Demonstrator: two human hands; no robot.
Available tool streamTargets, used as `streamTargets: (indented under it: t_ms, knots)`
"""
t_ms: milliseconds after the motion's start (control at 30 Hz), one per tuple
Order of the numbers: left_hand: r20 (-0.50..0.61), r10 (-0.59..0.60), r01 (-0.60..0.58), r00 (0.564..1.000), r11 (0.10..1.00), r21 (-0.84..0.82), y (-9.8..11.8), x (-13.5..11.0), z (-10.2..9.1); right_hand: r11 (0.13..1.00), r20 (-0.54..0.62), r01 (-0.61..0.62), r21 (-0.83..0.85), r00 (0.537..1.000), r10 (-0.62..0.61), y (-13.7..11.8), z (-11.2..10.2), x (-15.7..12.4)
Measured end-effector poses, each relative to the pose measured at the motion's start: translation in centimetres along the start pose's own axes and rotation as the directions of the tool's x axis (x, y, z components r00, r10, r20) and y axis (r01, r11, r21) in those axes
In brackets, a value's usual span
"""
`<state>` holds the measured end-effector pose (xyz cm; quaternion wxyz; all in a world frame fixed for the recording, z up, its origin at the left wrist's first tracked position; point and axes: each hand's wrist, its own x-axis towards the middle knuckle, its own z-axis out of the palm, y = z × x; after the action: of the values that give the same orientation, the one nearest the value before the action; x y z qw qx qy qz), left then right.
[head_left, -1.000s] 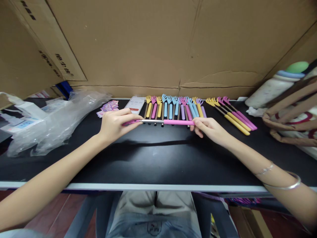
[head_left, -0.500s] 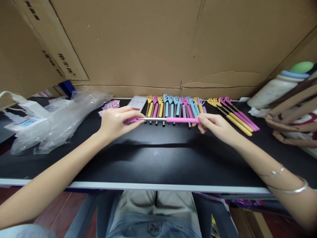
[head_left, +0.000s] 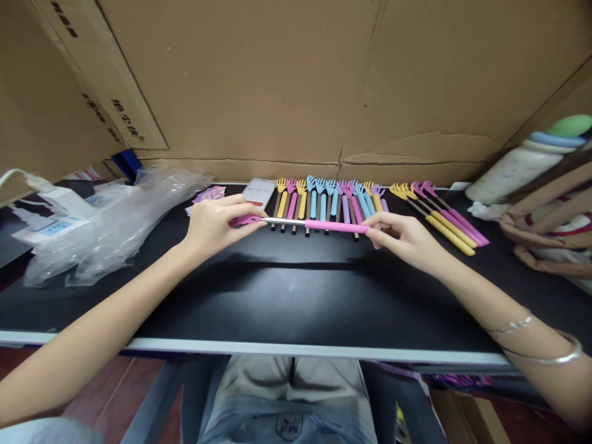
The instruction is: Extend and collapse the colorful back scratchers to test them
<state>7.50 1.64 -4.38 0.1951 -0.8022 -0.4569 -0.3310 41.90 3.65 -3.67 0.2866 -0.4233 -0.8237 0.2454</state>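
Note:
A pink back scratcher with a metal shaft is held level above the black table. My left hand pinches its pink head end, and the claw is hidden behind the fingers. At the other end, my right hand grips the tip of the pink handle between thumb and fingers. Behind it lies a row of back scratchers in yellow, pink, blue and purple, claws toward the cardboard. To the right, several more yellow and pink back scratchers lie slanted together.
Clear plastic bags and a white power strip lie at left. A phone and purple printed pieces sit near the back. A bottle and a brown bag stand at right. Cardboard walls the back.
The handle has shifted slightly left relative to my right hand, whose fingers are now at its very end. The visible metal shaft looks about as long. The whole view has moved slightly.

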Motion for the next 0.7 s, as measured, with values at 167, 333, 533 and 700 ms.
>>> streamTargets:
  t_ms: [167,333,533,700]
  knots:
    - [0.010,0.047,-0.046,0.999,0.993,-0.111,-0.03,-0.16,0.20,1.000,0.010,0.008,-0.007,1.000,-0.008,0.28,0.04,-0.01]
    - [0.032,0.012,-0.007,0.999,0.988,-0.154,-0.14,-0.28,0.52,0.999,0.025,-0.005,0.050,1.000,0.003,0.30,-0.03,-0.10]
    - [-0.022,0.051,-0.053,0.998,0.988,-0.146,0.25,-0.35,0.61,0.994,0.032,-0.009,0.105,0.999,0.006,0.36,-0.05,-0.10]
    - [-0.078,0.076,-0.085,0.994,0.988,-0.128,0.49,-0.48,0.83,0.995,0.055,0.006,0.101,0.998,-0.012,0.52,0.18,-0.08]
